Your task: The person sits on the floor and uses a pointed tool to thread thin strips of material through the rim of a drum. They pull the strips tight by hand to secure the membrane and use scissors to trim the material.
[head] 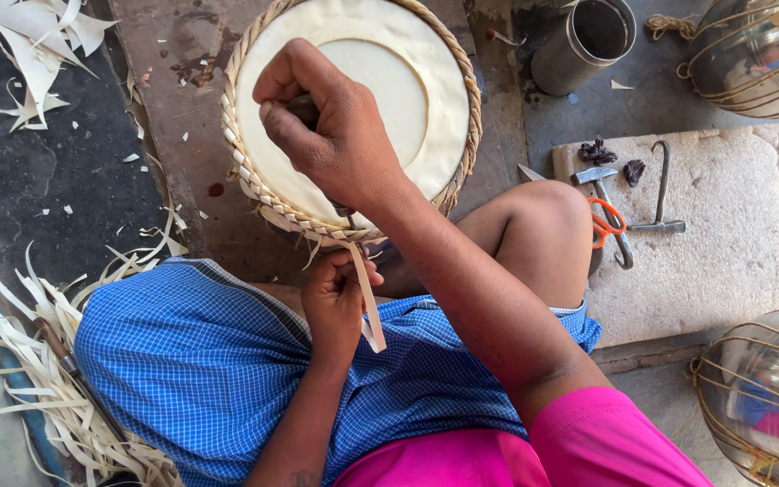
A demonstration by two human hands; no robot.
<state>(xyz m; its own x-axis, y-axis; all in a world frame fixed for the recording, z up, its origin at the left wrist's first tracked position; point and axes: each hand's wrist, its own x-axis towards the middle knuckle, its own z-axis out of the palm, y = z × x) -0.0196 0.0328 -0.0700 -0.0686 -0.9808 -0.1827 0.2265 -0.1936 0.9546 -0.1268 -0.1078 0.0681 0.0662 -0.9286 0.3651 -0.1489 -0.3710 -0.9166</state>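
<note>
Plainly the round woven basket (351, 117) sat on the floor just ahead of the person's knees, its pale flat disc facing up and its braided cane rim turned toward the body. The right hand (331, 126) lay over the disc, fingers curled tight round a dark tool handle whose working end was hidden under the palm; it pointed down toward the near rim. The left hand (335, 293) was below that rim, close against the blue checked cloth (191, 361) on the lap, pinching a flat pale cane strip (367, 298). That strip ran from the near rim down and slightly rightward to a free end over the cloth, so its long axis lay nearly toward the body. The left hand was the nearer to the strip; the right was the nearer to the rim's weave. Loose cane strips (38, 361) lay on the floor at the left, well apart
</note>
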